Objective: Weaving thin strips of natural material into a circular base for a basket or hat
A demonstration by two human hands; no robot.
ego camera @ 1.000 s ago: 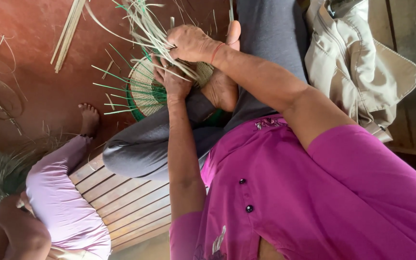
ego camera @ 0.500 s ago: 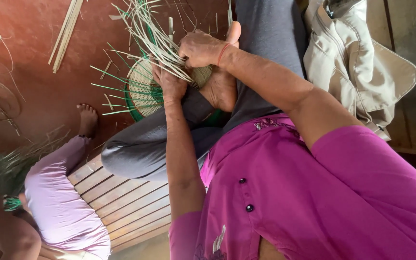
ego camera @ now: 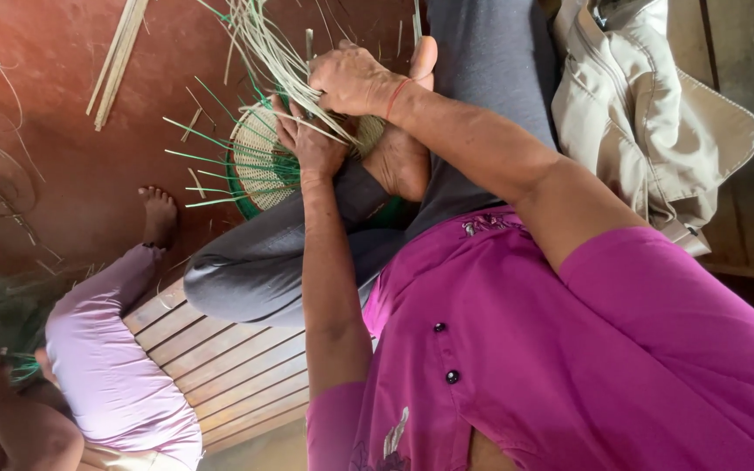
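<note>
The right hand (ego camera: 355,80) is closed on a bundle of strips (ego camera: 277,57); the left hand (ego camera: 311,144) presses the round woven mat (ego camera: 259,166), fingers spread; the mat rests against a bare foot (ego camera: 399,161) above the red floor (ego camera: 71,157); a beige bag (ego camera: 647,122) lies well apart.

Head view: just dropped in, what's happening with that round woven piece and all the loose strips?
A person in a magenta shirt sits cross-legged, working a round woven piece of pale and green strips propped by their bare foot. The left hand presses on its rim, while the right hand grips a bundle of loose pale strips fanning up from it. Another person in lilac trousers sits nearby on a slatted wooden bench.
</note>
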